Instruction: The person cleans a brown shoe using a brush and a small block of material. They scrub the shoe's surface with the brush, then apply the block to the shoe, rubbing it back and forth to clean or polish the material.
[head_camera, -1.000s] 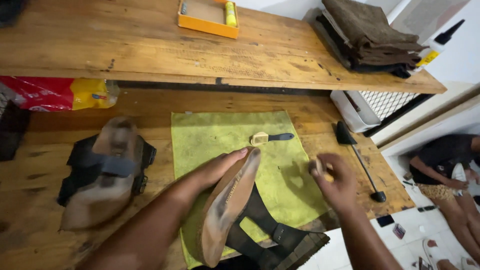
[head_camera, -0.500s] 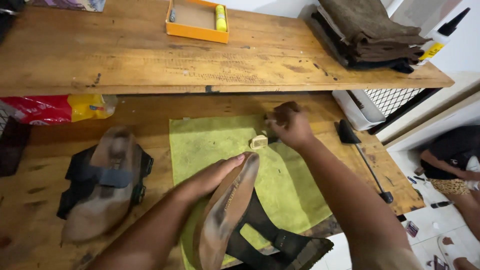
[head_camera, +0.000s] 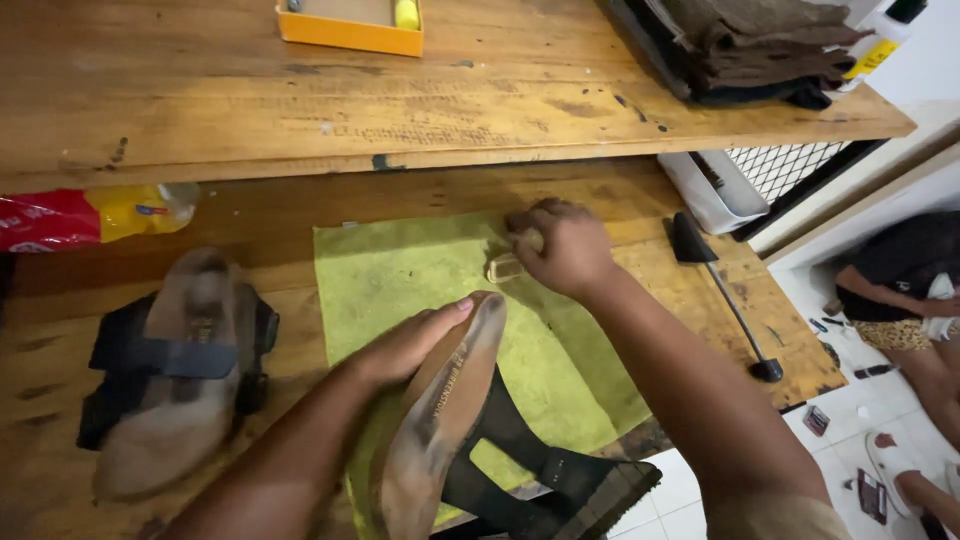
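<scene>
Bare cloth (head_camera: 400, 275) between sandals (head_camera: 180, 370)

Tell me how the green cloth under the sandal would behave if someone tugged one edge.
The green cloth looks thin and wrinkled, so it is probably floppy and would bunch rather than slide flat. The sandal that the left hand props on it, and the right hand near its top edge, would likely pin it.

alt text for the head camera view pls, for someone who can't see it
A person's left hand props a worn brown sandal on edge over a green cloth on a wooden bench, while the right hand closes on a small tan block. Another sandal lies to the left.
</scene>
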